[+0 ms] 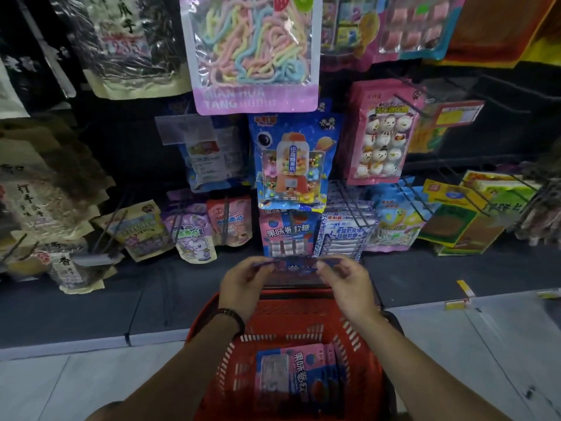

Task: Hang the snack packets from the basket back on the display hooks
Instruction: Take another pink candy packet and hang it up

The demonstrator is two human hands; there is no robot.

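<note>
**One packet up, a stack left in the basket**

Closest to us is one red basket (224, 363), its far rim just under our wrists. A stack of pink-and-blue snack packets (300, 375) lies flat in it. We see at least two overlapping, and we cannot count the rest.

Above the far rim our two hands hold one blurred blue packet (296, 265) by its top edge. The left hand (243, 284) pinches the left corner and the right hand (346, 284) the right corner, fingers curled in on both. One dark bracelet (232, 317) circles the left wrist.

The held packet's top edge sits just below a hanging bunch of matching packets (287, 232) in the lowest row. The white-and-blue packets (346, 229) hang just to the right of that bunch. Higher up, one blue gumball-machine packet (293, 159) overlaps the bunch's top, and one pink snowman packet (382, 135) hangs to its right.

A dark ledge (91, 299) runs bare to either side of our hands, between the lowest row and the pale floor tiles (485, 344).
</note>
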